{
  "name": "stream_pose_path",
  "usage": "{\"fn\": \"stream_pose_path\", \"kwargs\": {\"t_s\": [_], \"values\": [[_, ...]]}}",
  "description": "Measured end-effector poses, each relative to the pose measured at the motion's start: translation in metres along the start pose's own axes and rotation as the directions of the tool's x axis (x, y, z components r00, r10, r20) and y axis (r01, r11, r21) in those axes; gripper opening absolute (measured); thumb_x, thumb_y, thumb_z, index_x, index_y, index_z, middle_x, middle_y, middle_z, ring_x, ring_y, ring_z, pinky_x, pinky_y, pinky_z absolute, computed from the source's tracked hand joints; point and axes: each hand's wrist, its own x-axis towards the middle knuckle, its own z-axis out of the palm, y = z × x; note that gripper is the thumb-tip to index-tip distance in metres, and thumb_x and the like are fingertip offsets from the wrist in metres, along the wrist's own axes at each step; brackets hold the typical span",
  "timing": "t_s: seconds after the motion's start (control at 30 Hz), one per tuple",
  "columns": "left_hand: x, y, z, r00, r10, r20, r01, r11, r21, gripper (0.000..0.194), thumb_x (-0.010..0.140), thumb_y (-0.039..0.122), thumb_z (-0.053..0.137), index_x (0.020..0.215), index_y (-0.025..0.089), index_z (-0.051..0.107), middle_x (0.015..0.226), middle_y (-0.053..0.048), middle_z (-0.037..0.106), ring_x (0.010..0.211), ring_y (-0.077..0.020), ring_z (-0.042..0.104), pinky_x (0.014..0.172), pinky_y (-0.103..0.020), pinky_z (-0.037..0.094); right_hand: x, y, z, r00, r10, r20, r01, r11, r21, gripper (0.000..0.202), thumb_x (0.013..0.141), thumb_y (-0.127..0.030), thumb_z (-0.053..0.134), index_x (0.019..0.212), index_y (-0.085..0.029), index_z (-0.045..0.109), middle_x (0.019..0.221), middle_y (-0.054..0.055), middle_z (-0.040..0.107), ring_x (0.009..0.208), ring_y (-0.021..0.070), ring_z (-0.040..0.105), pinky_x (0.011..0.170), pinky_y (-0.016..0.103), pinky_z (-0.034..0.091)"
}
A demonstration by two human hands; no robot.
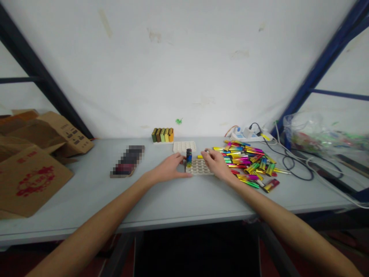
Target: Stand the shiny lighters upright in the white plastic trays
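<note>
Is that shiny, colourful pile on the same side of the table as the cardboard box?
No: the shiny pile lies beside the right hand, the cardboard box at the far left.

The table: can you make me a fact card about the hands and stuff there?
Left hand: spread at the left end of the near tray
Right hand: pinched over its right side; what it holds is unclear
Near tray: white, round hollows, a few standing pieces at left
Far tray: white, behind the near one
Loose pile: shiny, colourful pieces right of the right hand
By the wall: packed block; power strip
Left side: cardboard box
</note>
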Motion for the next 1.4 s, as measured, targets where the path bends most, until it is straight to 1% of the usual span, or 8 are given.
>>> {"fn": "stream_pose_path", "kwargs": {"t_s": [0.17, 0.3, 0.4, 0.8, 1.03, 1.13, 1.27, 1.4], "values": [[0.0, 0.001, 0.0, 1.0, 0.008, -0.005, -0.008, 1.0, -0.008, 0.062, 0.078, 0.066, 0.076, 0.113, 0.017, 0.066, 0.11, -0.01, 0.065, 0.1, -0.0288, 0.065, 0.093, -0.04, 0.053, 0.0, -0.003, -0.003, 0.994, -0.052, 0.095, 0.037, 0.987, 0.154, 0.039, 0.1, -0.061, 0.047, 0.091, -0.023, 0.048, 0.068, -0.006, 0.048, 0.059, 0.0126, 0.047, 0.056, 0.024, 0.039], [0.0, 0.002, 0.0, 1.0, -0.001, 0.006, 0.001, 1.0, 0.009, 0.062, 0.078, 0.066, 0.075, 0.114, 0.016, 0.065, 0.111, -0.011, 0.065, 0.101, -0.0291, 0.065, 0.092, -0.04, 0.053, -0.001, -0.007, -0.006, 0.966, -0.248, 0.073, 0.252, 0.965, -0.064, 0.04, 0.102, -0.057, 0.048, 0.09, -0.02, 0.058, 0.087, 0.004, 0.061, 0.083, 0.0176, 0.058, 0.071, 0.028, 0.046], [0.0, 0.001, 0.0, 1.0, -0.007, 0.007, 0.007, 0.999, 0.033, 0.063, 0.078, 0.067, 0.074, 0.113, 0.016, 0.065, 0.109, -0.011, 0.065, 0.101, -0.0301, 0.064, 0.091, -0.04, 0.052, -0.004, -0.007, -0.006, 0.934, -0.334, 0.127, 0.355, 0.903, -0.24, 0.039, 0.103, -0.052, 0.049, 0.086, -0.02, 0.062, 0.078, 0.004, 0.062, 0.073, 0.0165, 0.057, 0.069, 0.028, 0.043], [0.002, 0.002, 0.001, 1.0, 0.002, 0.003, -0.003, 0.999, 0.045, 0.058, 0.077, 0.069, 0.074, 0.103, 0.017, 0.065, 0.104, -0.01, 0.065, 0.098, -0.0298, 0.064, 0.088, -0.039, 0.051, -0.001, -0.001, 0.008, 0.911, -0.251, 0.328, 0.373, 0.841, -0.393, 0.02, 0.106, -0.035, 0.052, 0.099, -0.018, 0.059, 0.081, 0.005, 0.07, 0.066, 0.0166, 0.06, 0.061, 0.026, 0.035], [0.001, 0.001, 0.0, 1.0, 0.02, -0.001, -0.02, 0.999, 0.036, 0.061, 0.079, 0.07, 0.072, 0.11, 0.018, 0.066, 0.106, -0.01, 0.066, 0.097, -0.0294, 0.064, 0.087, -0.039, 0.051, -0.006, -0.013, 0.015, 0.903, -0.235, 0.36, 0.421, 0.653, -0.63, 0.029, 0.104, -0.043, 0.053, 0.104, -0.017, 0.064, 0.096, 0.012, 0.072, 0.084, 0.0225, 0.067, 0.077, 0.031, 0.04], [0.001, 0.0, 0.0, 1.0, 0.009, 0.009, -0.01, 0.999, 0.032, 0.063, 0.079, 0.07, 0.072, 0.113, 0.017, 0.065, 0.108, -0.011, 0.065, 0.099, -0.0305, 0.064, 0.089, -0.041, 0.052, -0.005, -0.015, 0.002, 0.904, -0.221, 0.365, 0.411, 0.68, -0.607, 0.033, 0.103, -0.048, 0.055, 0.102, -0.017, 0.066, 0.092, 0.009, 0.072, 0.078, 0.0206, 0.066, 0.075, 0.031, 0.041], [0.001, -0.001, 0.001, 1.0, -0.003, 0.008, 0.003, 0.999, 0.036, 0.064, 0.077, 0.07, 0.074, 0.11, 0.016, 0.066, 0.109, -0.012, 0.065, 0.1, -0.0313, 0.064, 0.091, -0.042, 0.052, 0.007, -0.003, -0.043, 0.932, -0.204, 0.298, 0.346, 0.744, -0.572, 0.027, 0.106, -0.035, 0.05, 0.102, -0.016, 0.069, 0.093, 0.009, 0.073, 0.081, 0.0197, 0.067, 0.076, 0.029, 0.044], [0.001, 0.002, -0.001, 1.0, -0.016, 0.002, 0.016, 0.999, 0.04, 0.063, 0.076, 0.071, 0.073, 0.107, 0.016, 0.067, 0.106, -0.011, 0.065, 0.097, -0.0307, 0.065, 0.088, -0.041, 0.053, 0.027, 0.016, -0.09, 0.914, -0.099, 0.393, 0.358, 0.651, -0.669, 0.023, 0.102, -0.028, 0.055, 0.104, -0.015, 0.074, 0.104, 0.012, 0.073, 0.094, 0.0237, 0.068, 0.086, 0.032, 0.047]]}}
